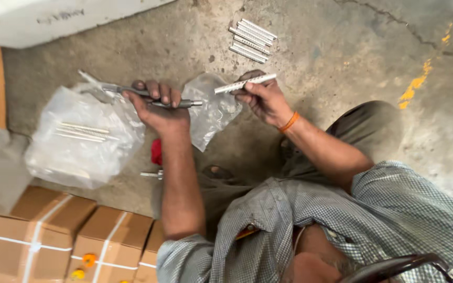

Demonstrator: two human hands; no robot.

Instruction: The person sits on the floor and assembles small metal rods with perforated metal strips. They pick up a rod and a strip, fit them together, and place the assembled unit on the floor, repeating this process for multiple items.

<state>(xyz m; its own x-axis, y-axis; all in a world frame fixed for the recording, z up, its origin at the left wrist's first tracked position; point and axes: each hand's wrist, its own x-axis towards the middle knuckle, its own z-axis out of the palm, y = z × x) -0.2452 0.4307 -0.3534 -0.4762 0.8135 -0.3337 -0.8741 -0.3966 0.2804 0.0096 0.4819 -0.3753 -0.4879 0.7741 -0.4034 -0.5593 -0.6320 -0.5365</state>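
I am gripping the dark metal rod (155, 98) across my left hand (158, 107) while my right hand (266, 99) fingers are pinching the perforated white strip (245, 84) level near its tip, above the floor (342, 57), keeping both aligned.

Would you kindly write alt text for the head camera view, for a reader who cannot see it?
Seen from above, a person's left hand grips a dark metal rod while the right hand holds a pale perforated strip over a concrete floor. More strips lie ahead, a clear plastic bag of parts lies left, and cardboard boxes stand nearby.
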